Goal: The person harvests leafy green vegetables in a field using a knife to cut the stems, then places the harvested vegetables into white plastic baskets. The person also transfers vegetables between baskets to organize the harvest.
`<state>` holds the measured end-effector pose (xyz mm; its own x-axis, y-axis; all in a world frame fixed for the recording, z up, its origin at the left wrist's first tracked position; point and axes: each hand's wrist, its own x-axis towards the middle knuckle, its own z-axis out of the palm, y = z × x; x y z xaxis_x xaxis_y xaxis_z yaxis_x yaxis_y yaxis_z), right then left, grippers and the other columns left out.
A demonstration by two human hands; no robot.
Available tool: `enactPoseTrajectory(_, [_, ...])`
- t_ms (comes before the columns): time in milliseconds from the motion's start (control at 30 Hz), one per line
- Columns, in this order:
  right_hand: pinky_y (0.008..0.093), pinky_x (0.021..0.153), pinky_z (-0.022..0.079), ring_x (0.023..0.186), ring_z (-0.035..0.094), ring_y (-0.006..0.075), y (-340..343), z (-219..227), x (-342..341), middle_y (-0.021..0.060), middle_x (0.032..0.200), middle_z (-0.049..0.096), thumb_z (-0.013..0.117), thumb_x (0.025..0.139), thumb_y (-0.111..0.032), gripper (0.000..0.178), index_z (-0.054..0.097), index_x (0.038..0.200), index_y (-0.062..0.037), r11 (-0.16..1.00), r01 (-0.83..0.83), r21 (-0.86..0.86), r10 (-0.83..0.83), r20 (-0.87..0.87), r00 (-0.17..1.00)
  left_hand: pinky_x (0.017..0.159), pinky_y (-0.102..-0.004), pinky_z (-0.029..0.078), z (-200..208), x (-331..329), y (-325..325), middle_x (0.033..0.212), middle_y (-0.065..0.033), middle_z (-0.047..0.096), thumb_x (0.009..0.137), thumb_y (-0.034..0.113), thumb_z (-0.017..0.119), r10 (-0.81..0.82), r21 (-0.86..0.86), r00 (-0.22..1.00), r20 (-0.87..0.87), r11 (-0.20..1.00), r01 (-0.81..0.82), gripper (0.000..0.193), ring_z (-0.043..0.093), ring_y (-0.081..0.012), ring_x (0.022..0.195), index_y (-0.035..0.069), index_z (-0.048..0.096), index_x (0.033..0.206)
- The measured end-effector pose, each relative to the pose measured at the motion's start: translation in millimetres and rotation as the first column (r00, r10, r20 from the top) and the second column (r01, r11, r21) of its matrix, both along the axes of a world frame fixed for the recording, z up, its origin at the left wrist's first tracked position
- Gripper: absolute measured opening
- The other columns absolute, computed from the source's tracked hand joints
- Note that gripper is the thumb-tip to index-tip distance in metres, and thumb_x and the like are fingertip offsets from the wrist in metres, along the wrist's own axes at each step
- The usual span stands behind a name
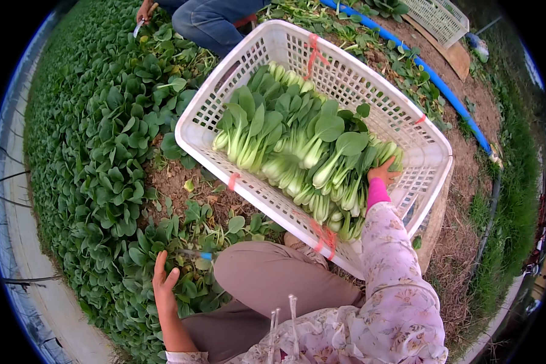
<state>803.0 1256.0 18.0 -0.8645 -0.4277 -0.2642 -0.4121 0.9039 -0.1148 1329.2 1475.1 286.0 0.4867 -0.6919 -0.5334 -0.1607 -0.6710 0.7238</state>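
Observation:
Harvested bok choy [297, 142] lies in overlapping rows in a large white plastic basket [400, 103] with slatted walls. My right hand [383, 171] reaches into the basket's right end, fingers spread against the bok choy there. To the lower left, my left hand [165, 284] is raised beside the growing bok choy [118, 145], thumb and forefinger apart, nothing visible between them. Just past its fingertips is a thin, blurred grey tool [194, 252] with a blue end, close to my knee; its exact kind cannot be made out.
Another person's leg [206, 27] is beyond the basket, and their hand [145, 11] holds a blade among the plants. A blue hose [440, 85] runs along the soil at right. A second white crate [437, 21] stands far right, by a board [455, 57].

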Motion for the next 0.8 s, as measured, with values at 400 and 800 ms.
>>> enactPoseTrajectory(400, [0.0421,0.081,0.047,0.089,0.060,0.0396,181,242,115,0.0245,0.096,0.061,0.057,0.081,-0.041,0.061,0.040,0.131,-0.0100,0.449,-0.887,0.110,0.674,0.609,0.417,0.106,-0.0453,0.020,26,-3,16,0.140,-0.0159,0.033,0.074,0.026,0.068,-0.376,0.057,0.777,0.505,0.913,0.404,0.055,0.024,-0.0345,0.133,0.004,0.050,0.122])
enactPoseTrajectory(800, [0.0426,0.067,0.049,0.075,0.063,0.0332,201,210,96,0.0188,0.081,0.064,0.063,0.068,-0.021,0.063,0.044,0.127,-0.0210,0.288,-0.929,0.233,0.720,0.586,0.371,0.097,-0.0514,0.027,26,-20,16,0.134,-0.0204,0.036,0.067,0.018,0.067,-0.786,0.398,0.572,0.235,0.615,0.681,0.056,0.027,-0.0419,0.128,0.002,0.049,0.117])
